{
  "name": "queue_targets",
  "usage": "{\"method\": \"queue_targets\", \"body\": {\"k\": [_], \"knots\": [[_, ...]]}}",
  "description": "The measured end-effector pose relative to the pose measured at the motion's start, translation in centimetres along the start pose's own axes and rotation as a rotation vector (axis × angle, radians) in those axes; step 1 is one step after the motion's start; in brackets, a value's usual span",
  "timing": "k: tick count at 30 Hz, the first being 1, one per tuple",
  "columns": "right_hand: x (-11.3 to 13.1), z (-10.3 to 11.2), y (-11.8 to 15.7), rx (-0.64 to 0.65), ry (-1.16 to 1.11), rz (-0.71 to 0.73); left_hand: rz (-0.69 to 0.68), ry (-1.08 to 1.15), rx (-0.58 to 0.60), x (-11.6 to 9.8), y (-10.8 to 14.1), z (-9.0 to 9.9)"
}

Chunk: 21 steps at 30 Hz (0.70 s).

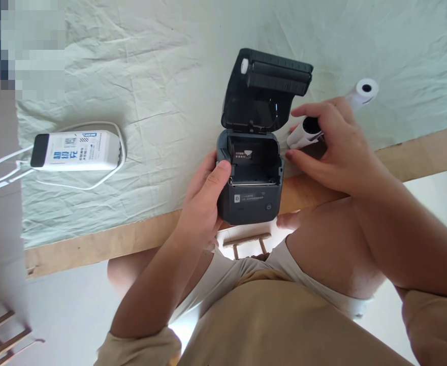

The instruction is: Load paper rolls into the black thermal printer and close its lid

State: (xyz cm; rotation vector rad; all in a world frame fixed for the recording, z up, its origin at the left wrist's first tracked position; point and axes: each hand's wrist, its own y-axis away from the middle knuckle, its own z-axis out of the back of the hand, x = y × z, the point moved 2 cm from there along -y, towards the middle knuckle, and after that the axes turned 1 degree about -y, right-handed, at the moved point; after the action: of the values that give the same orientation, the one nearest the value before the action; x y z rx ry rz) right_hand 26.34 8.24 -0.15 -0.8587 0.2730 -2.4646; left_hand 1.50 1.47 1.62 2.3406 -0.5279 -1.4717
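A dark grey label printer (pixel 252 203) is tilted up near the table's front edge, its lid (pixel 263 101) swung back. My left hand (pixel 204 198) grips its left side, thumb on the rim of the paper bay. Inside the bay (pixel 259 170) no roll shows, only a small printed label on the back wall. Just right of the printer, my right hand (pixel 338 145) curls around a white paper roll (pixel 298 138) with a dark core. The thumb lies along its near side and the index finger arches above it; part of the roll is hidden.
A second white paper roll (pixel 364 91) stands beyond my right hand. At left on the pale green cloth (pixel 162 101) lies a white box-shaped charger (pixel 82 151) with white cables (pixel 101 180). The table's wooden edge (pixel 105 234) runs above my lap.
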Motion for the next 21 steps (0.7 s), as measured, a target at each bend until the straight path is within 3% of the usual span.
{"method": "queue_targets", "body": {"k": [5, 10, 15, 21], "knots": [[-0.2, -0.3, 0.2, -0.055, -0.072, -0.104, -0.031, 0.022, -0.006, 0.2, -0.3, 0.1], [1.0, 0.1, 0.2, -0.244, -0.188, -0.140, -0.060, -0.020, -0.021, 0.1, -0.4, 0.2], [4.1, 0.8, 0.2, -0.339, -0.166, -0.045, -0.059, -0.043, -0.015, -0.2, -0.2, 0.0], [7.2, -0.7, -0.2, -0.257, -0.149, 0.113, -0.033, -0.074, -0.031, -0.1, -0.1, 0.1]]}}
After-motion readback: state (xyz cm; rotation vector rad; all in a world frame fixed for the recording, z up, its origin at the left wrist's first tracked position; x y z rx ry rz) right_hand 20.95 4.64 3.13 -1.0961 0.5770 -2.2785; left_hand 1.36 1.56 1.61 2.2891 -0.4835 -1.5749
